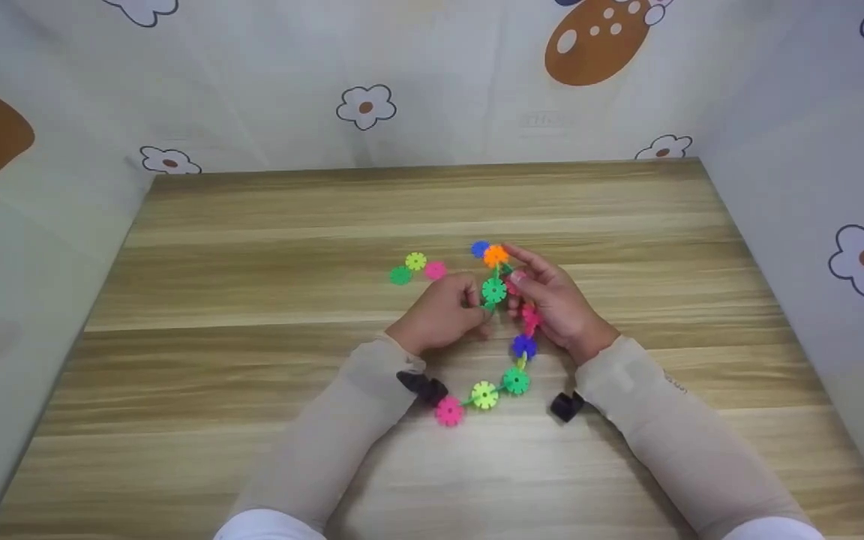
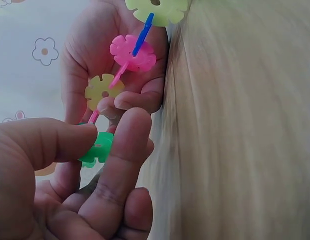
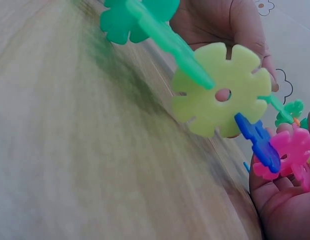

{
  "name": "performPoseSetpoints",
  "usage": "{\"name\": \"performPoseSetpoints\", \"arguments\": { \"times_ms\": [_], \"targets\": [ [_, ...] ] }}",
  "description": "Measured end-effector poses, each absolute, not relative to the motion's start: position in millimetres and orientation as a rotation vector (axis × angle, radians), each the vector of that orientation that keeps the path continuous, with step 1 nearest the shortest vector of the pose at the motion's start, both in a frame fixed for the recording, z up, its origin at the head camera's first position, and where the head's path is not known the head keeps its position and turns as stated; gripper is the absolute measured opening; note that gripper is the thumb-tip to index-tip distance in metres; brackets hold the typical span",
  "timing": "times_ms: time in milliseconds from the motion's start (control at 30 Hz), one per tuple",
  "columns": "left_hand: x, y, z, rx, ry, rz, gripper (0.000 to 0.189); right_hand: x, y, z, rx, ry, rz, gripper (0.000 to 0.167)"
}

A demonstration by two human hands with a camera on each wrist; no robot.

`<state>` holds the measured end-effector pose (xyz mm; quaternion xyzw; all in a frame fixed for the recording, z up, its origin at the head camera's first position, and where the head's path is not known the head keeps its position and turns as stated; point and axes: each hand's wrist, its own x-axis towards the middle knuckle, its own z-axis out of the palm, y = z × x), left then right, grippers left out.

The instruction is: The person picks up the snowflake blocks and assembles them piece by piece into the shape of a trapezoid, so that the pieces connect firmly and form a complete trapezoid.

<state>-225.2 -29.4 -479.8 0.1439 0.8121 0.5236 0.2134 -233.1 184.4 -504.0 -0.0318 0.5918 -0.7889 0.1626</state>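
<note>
A chain of notched plastic flower discs (image 1: 485,395) in green, yellow, blue and pink runs between my hands and loops down toward me. My left hand (image 1: 441,313) pinches a green disc (image 2: 101,148) between thumb and index finger. Opposite it, my right hand (image 1: 561,313) holds the chain near a pink disc, its thumb bent over and its index finger stretched along the upper end. An orange disc (image 1: 496,256) shows at that end, above another green disc (image 1: 493,291). In the right wrist view a large yellow disc (image 3: 214,75) hangs linked to a blue one (image 3: 260,142).
Loose green (image 1: 400,275), yellow (image 1: 416,261) and pink (image 1: 436,270) discs lie beyond my left hand. A blue disc (image 1: 480,248) is beside the orange one. The wood-grain table (image 1: 252,225) meets flower-printed cloth walls (image 1: 439,112) at back and sides.
</note>
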Motion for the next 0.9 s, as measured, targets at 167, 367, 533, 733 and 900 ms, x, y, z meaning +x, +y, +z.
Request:
{"name": "performPoseSetpoints", "arguments": {
  "times_ms": [167, 367, 533, 733, 900],
  "targets": [
    [-225.8, -28.9, -480.9, 0.420, 2.276, 1.422, 0.023, -232.6, 184.2, -503.1, -0.097, 1.683, -2.253, 0.054],
    [-225.7, -30.0, -482.3, 0.449, 2.230, 1.496, 0.024, -232.7, 184.7, -503.9, -0.122, 1.699, -2.246, 0.055],
    [-225.4, -29.5, -482.3, 0.381, 2.111, 1.604, 0.035, -233.2, 185.1, -505.0, -0.147, 1.680, -2.251, 0.055],
    [-225.6, -29.0, -480.2, 0.369, 2.113, 1.601, 0.041, -232.3, 184.5, -503.8, -0.134, 1.674, -2.253, 0.054],
    [-226.2, -29.3, -480.2, 0.373, 2.179, 1.548, 0.031, -232.2, 184.7, -503.4, -0.132, 1.681, -2.250, 0.055]
  ]
}}
